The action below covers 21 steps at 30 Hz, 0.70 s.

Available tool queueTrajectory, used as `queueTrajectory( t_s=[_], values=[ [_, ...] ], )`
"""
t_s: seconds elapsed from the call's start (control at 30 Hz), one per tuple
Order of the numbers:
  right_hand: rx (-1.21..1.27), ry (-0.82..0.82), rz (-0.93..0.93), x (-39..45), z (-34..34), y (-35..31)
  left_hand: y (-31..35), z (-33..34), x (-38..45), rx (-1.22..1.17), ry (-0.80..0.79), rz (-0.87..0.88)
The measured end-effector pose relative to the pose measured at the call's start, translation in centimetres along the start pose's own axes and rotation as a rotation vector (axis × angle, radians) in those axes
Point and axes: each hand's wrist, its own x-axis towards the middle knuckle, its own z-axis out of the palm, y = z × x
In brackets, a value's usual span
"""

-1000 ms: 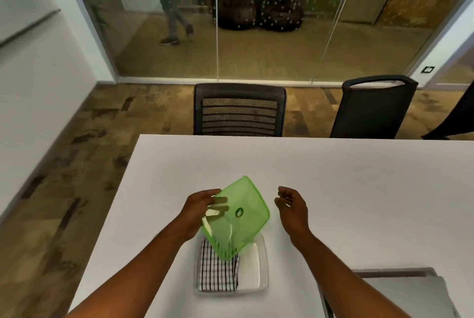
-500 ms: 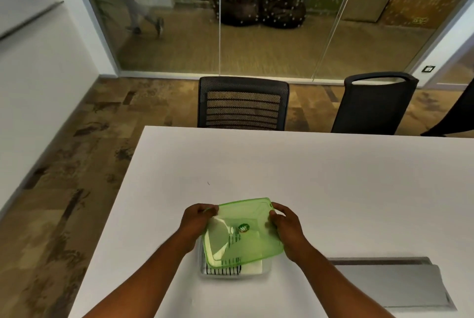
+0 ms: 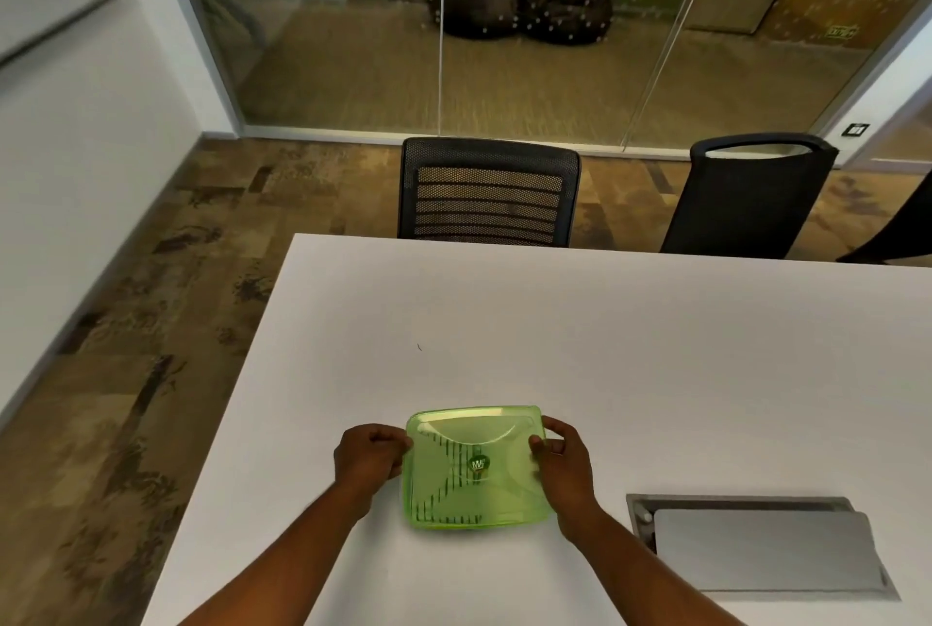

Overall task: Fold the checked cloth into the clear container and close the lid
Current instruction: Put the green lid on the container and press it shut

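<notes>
A translucent green lid [image 3: 474, 466] lies flat on top of the clear container, covering it, near the front of the white table [image 3: 605, 348]. The black-and-white checked cloth [image 3: 444, 484] shows through the lid in the container's left half. My left hand [image 3: 370, 454] grips the lid's left edge with curled fingers. On the opposite edge, my right hand [image 3: 557, 456] holds the lid with its thumb on top. The container's own walls are hidden under the lid.
A grey metal cable hatch [image 3: 756, 544] is set into the table at the right. Two black chairs [image 3: 486, 194] [image 3: 751, 196] stand at the far edge, in front of a glass wall. The table's left edge drops to a patterned floor.
The lid came down from a tilted hold in my left hand to lie flat on the container. My right hand moved in and took its right edge.
</notes>
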Motion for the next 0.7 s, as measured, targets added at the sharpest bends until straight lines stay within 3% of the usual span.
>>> queueTrajectory(
  t_s=[0.27,0.7],
  values=[
    [-0.399,0.036,-0.179,0.2,0.2,1.9,-0.8,0.1,0.6,0.106,0.079,0.040],
    [-0.489,-0.011,-0.099,2.0,0.5,2.2,-1.4,1.0,3.1,0.272,0.016,0.039]
  ],
)
